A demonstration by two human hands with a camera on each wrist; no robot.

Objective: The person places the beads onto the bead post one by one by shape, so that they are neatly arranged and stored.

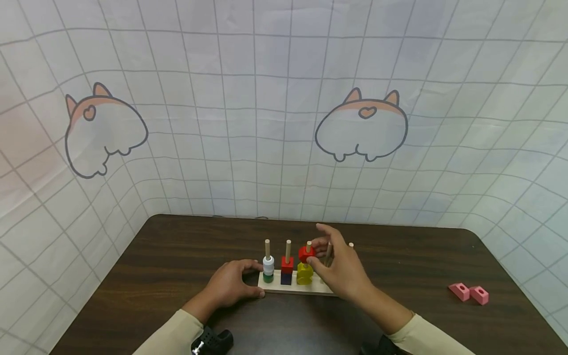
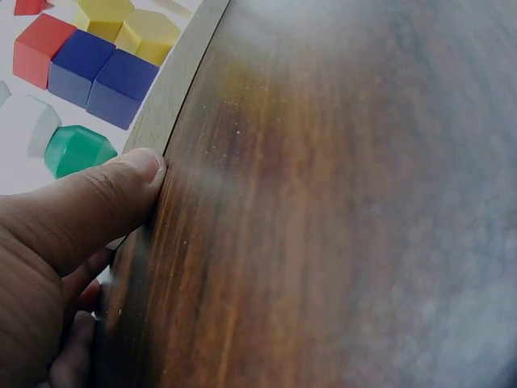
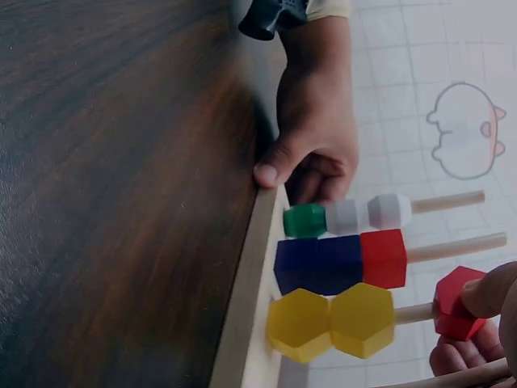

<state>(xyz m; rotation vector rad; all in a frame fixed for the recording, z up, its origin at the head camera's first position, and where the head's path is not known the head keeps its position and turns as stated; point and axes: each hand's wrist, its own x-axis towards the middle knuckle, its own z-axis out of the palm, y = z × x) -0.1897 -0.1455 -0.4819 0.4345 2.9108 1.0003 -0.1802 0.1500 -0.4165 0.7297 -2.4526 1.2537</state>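
Note:
A wooden peg board stands on the table, its left end gripped by my left hand with the thumb on the front edge. With thumb and fingers, my right hand pinches a red hexagonal block around the third peg. That block sits partway up, apart from the two yellow hexagonal blocks below. The first peg carries a green block under two white blocks. On the second peg, a red block tops two dark blue blocks. My right hand partly hides the remaining pegs.
Two pink blocks with holes lie on the dark wooden table at the right. Behind the table hangs a white grid-patterned cloth with cartoon drawings.

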